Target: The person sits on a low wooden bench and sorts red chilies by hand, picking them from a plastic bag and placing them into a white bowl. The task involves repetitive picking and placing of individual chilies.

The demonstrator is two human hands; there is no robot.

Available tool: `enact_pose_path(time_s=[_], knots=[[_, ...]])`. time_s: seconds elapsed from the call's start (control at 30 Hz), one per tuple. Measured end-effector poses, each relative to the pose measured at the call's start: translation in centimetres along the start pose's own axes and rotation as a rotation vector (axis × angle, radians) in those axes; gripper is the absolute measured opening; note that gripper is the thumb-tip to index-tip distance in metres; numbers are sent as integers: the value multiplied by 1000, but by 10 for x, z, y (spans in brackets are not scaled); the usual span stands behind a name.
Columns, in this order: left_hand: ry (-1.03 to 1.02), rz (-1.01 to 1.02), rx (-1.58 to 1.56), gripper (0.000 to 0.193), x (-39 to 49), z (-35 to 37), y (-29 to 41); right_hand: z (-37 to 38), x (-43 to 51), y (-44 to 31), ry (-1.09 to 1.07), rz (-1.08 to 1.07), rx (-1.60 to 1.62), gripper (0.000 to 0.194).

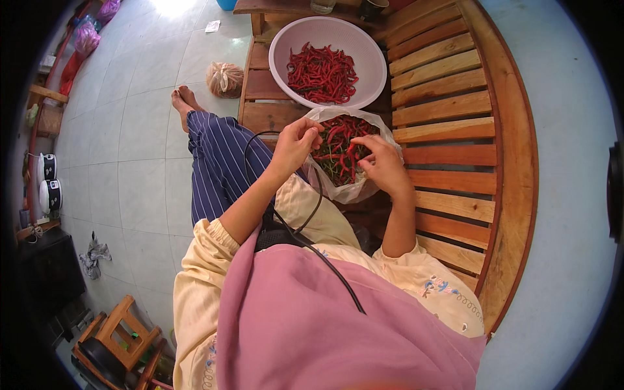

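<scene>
A white plastic bag (386, 139) stands open on the wooden bench before me, filled with red chili peppers (336, 132) that have green stems. My left hand (298, 141) is over the bag's left rim, thumb and fingertips drawn together; whether a stem is between them is too small to tell. At the right side of the bag, my right hand (385, 163) reaches over the peppers with curved fingers, its index fingertip by a red chili (351, 147). Whether it grips that chili is unclear. Just beyond sits a white plastic basin (373, 63) with red chilies (321, 73) in it.
The slatted backrest (448, 156) of the bench rises at right. A black cable (319, 187) loops across my lap near both forearms. On the tiled floor (141, 126) lies a tied plastic bag (224, 79). A glass (322, 6) and a dark cup (373, 9) stand past the basin.
</scene>
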State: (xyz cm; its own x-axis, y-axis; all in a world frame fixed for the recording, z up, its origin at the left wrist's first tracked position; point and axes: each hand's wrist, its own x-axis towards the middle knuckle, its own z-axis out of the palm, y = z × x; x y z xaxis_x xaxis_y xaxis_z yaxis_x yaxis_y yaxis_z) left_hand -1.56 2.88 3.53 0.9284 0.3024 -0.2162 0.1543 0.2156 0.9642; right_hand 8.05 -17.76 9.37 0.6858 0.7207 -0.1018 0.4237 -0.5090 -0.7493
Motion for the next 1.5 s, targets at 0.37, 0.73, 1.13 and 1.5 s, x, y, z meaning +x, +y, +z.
enact_pose_path(time_s=[0.37,0.73,1.13,1.5], knots=[[-43,-147,-39,18,-4,6,5,36,12,-7,76,108,-420,16],[-216,-63,-107,27,-6,15,15,20,26,-14,153,-25,451,10],[-159,106,-49,22,-6,6,19,30,35,-3,46,149,804,9],[57,-239,-525,18,-1,-5,14,75,28,-8,312,-12,-533,16]])
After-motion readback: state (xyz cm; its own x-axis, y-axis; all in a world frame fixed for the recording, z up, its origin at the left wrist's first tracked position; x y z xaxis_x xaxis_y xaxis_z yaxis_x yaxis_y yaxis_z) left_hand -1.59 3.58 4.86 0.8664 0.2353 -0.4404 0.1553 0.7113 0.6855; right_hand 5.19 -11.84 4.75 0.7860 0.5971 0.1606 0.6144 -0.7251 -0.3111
